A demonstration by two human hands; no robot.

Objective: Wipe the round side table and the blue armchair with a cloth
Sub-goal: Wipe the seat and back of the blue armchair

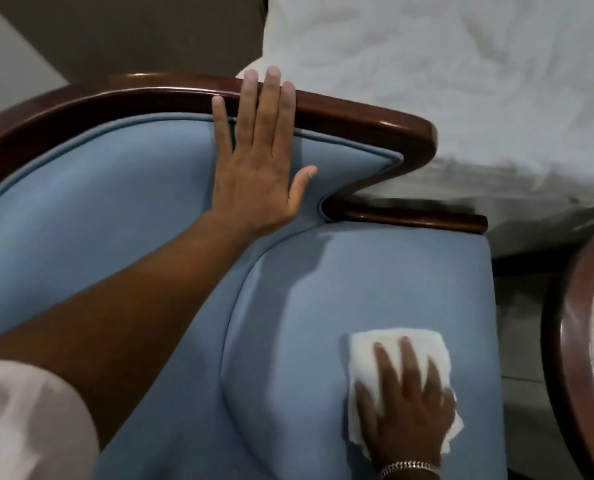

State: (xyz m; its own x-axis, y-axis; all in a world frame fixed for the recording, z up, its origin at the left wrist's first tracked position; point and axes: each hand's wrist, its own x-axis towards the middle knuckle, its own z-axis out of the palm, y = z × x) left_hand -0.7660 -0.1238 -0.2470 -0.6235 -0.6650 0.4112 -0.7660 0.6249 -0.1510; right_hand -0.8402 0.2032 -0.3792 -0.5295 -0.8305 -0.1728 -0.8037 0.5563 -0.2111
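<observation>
So the right hand (404, 407) is pressed flat on a folded white cloth (389, 344), fingers spread out over it, not clenched, pinning it to the seat of the blue armchair (358, 278) near the right front edge. There's a metal bracelet (410, 467) on that wrist. The left hand (257, 161) is open and flat against the blue backrest further away, with the fingertips lying over the dark wooden frame (358, 112) on top. It's not gripping anything. The round side table (572, 341) is just off to the right of the chair, only its wooden rim showing. White bedding (462, 81) sits behind the chair, far right.
</observation>
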